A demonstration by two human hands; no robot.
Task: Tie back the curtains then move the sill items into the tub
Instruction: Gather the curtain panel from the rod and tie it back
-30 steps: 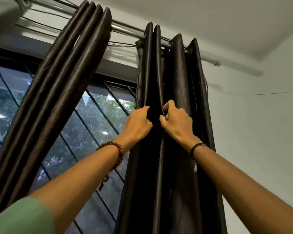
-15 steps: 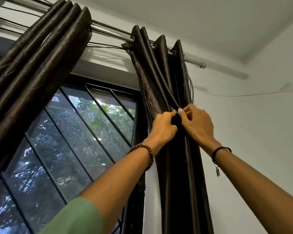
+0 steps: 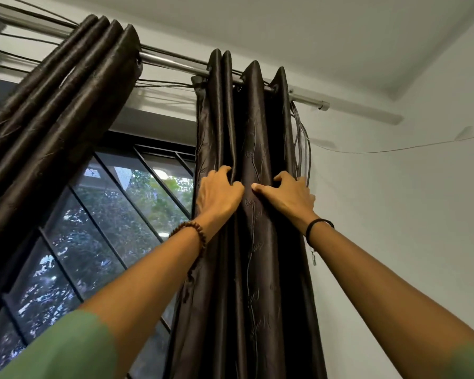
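Observation:
A dark brown curtain [image 3: 253, 138] hangs in gathered folds from a metal rod [image 3: 170, 60], right of the window. My left hand [image 3: 219, 191] grips a fold at the curtain's left side, fingers curled into the cloth. My right hand [image 3: 289, 194] grips the folds at its right side, thumb pointing left toward the other hand. A strip of cloth lies between the two hands. A second dark curtain [image 3: 55, 113] hangs bunched at the upper left. The sill, its items and the tub are out of view.
A window with a black diagonal grille [image 3: 107, 222] fills the lower left, with trees behind the glass. Thin grey cords [image 3: 301, 140] hang from the rod's right end beside the white wall [image 3: 408, 214]. A thin wire [image 3: 422, 144] runs across the wall.
Half a second ago my hands pinched the curtain together at one spot. They have moved apart, and the folds between them have spread wider. The view has shifted left.

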